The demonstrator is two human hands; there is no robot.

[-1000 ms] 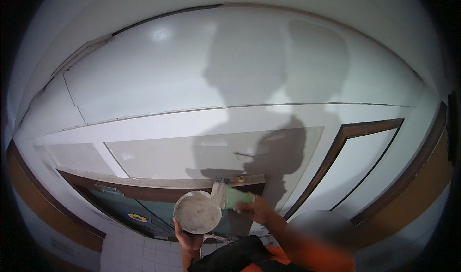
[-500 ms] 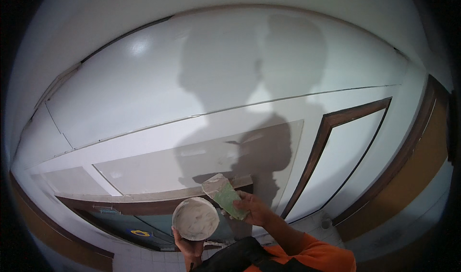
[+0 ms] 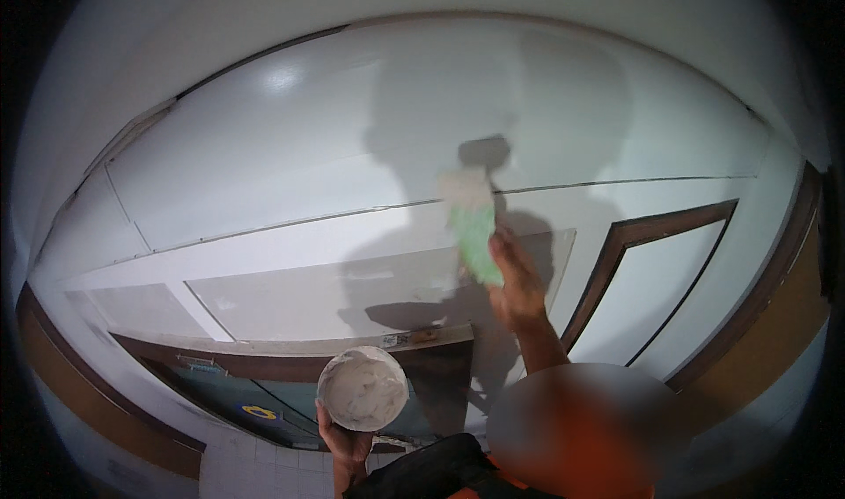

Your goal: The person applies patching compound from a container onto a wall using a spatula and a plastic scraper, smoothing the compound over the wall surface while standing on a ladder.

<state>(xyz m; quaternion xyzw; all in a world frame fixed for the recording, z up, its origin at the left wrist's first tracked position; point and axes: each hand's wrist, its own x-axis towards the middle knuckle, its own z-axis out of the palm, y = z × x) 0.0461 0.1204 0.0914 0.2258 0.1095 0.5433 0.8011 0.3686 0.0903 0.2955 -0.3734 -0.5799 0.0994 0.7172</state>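
Observation:
My left hand [image 3: 348, 443] grips a round bowl [image 3: 324, 392] from below and the side, low in front of the wall. Pale, smeared putty [image 3: 363, 390] lines the inside of the bowl. Raised above and to the right of it, my right hand [image 3: 518, 286] is closed round a green putty scraper [image 3: 476, 235], blurred by motion. The scraper's upper end is coated with pale putty and overlaps the long horizontal seam [image 3: 378, 208] in the white wall panel [image 3: 282, 147]. From this view I cannot tell whether it touches the wall.
Below the panel is a brown-framed, dark glazed opening [image 3: 273, 393] with a yellow and blue mark. A brown-framed white panel [image 3: 673, 288] stands at the right, with a brown door frame [image 3: 757, 288] beyond. Shadows of heads and arms fall on the wall. White floor tiles [image 3: 255, 477] show below.
My right hand has lifted the scraper from beside the bowl up to the seam. My left hand keeps the bowl low. The view has shifted slightly.

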